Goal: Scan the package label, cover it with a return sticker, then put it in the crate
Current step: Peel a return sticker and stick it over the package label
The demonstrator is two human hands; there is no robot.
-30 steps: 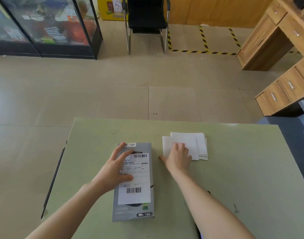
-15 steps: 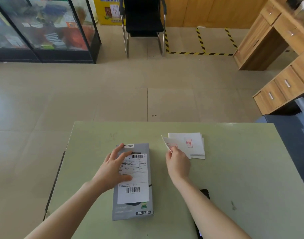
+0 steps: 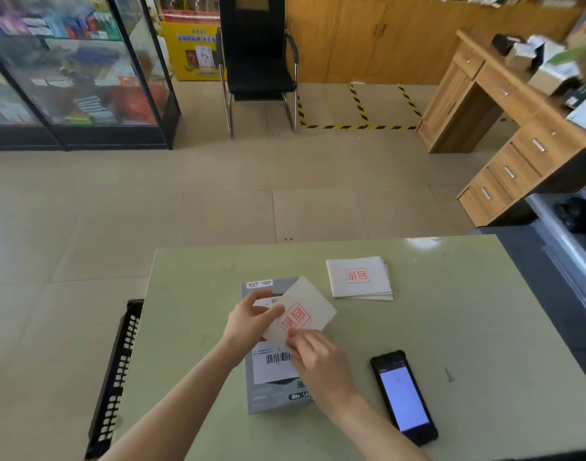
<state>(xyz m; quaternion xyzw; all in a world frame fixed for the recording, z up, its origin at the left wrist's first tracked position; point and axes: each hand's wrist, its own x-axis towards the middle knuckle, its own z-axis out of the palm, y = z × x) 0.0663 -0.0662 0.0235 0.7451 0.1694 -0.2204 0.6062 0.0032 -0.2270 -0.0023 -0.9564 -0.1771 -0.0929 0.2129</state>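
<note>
A grey flat package (image 3: 271, 397) lies on the green table (image 3: 451, 327), its white shipping label (image 3: 274, 364) partly showing. Both hands hold one white return sticker (image 3: 306, 314) with a red stamp, tilted above the label. My left hand (image 3: 248, 322) pinches its left edge; my right hand (image 3: 318, 359) pinches its lower edge. A stack of return stickers (image 3: 359, 277) sits at the back right. A black scanner phone (image 3: 403, 395) with a lit screen lies to the right of the package. A black perforated crate (image 3: 118, 371) stands against the table's left side.
Beyond the table is tiled floor with a black chair (image 3: 260, 61), a glass display cabinet (image 3: 75, 78) at left and a wooden desk with drawers (image 3: 504, 128) at right. A dark grey unit (image 3: 557, 261) borders the table's right edge.
My right hand lifted one sticker off the stack and brought it over the package. My left hand left the label and took the sticker's edge. The view tilted up.
</note>
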